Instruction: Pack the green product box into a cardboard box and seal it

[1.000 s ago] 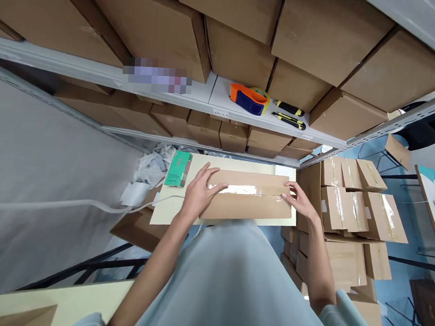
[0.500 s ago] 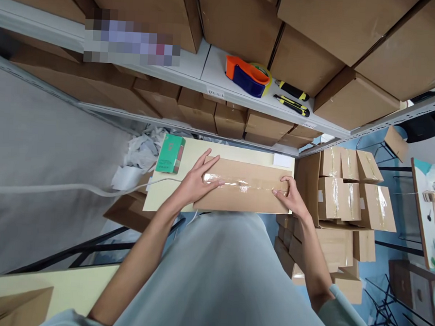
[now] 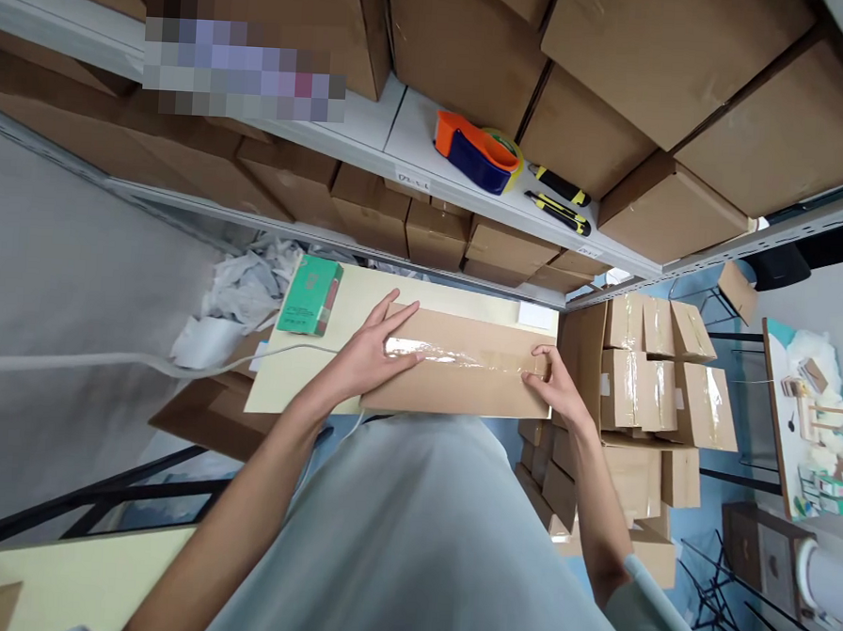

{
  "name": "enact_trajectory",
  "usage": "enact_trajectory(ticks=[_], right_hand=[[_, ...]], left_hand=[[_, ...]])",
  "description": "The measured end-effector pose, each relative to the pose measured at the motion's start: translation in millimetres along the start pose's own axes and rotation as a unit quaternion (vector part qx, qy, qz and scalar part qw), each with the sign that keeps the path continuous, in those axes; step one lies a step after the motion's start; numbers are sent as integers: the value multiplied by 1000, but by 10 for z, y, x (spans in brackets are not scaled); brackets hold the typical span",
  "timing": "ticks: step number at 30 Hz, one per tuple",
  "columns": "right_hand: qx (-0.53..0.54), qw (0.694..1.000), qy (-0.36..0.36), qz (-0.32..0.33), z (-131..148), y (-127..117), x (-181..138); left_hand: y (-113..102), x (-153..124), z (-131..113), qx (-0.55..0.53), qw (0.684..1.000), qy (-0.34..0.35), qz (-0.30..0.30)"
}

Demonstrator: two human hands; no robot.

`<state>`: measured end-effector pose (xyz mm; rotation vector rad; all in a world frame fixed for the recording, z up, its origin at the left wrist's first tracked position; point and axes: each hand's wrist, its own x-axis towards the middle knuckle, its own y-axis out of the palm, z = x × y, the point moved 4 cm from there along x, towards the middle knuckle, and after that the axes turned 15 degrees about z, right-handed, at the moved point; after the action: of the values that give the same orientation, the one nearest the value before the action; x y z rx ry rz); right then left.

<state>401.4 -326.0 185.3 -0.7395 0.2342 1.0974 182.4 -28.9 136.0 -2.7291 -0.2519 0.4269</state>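
Note:
A long flat cardboard box (image 3: pixel 460 393) lies on a pale yellow table (image 3: pixel 297 384), with a strip of clear tape (image 3: pixel 462 357) along its top seam. My left hand (image 3: pixel 367 355) rests flat on the box's left end, fingers stretched out over the tape. My right hand (image 3: pixel 555 384) is at the box's right end, fingers curled and pressing on the tape and the edge there. A green small box (image 3: pixel 310 296) lies on the table to the left.
A shelf above holds an orange and blue tape dispenser (image 3: pixel 476 151) and two yellow-black utility knives (image 3: pixel 559 198) among brown cartons. Taped cartons (image 3: pixel 654 384) are stacked at the right. Crumpled paper (image 3: pixel 243 283) and a white cable (image 3: pixel 143 362) lie left.
The view has shifted a little; the box and both hands sit slightly lower and left in frame. My right hand's fingers have curled more onto the box's right end.

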Motion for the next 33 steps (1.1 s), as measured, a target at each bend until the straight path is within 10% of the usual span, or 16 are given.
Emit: enact_trajectory(ticks=[25, 33], right_hand=[[-188, 982, -4, -25, 139, -46, -6], [-235, 944, -221, -75, 1266, -722, 412]], left_hand=[[21, 104, -75, 86, 995, -54, -18], [-429, 560, -975, 123, 981, 73, -131]])
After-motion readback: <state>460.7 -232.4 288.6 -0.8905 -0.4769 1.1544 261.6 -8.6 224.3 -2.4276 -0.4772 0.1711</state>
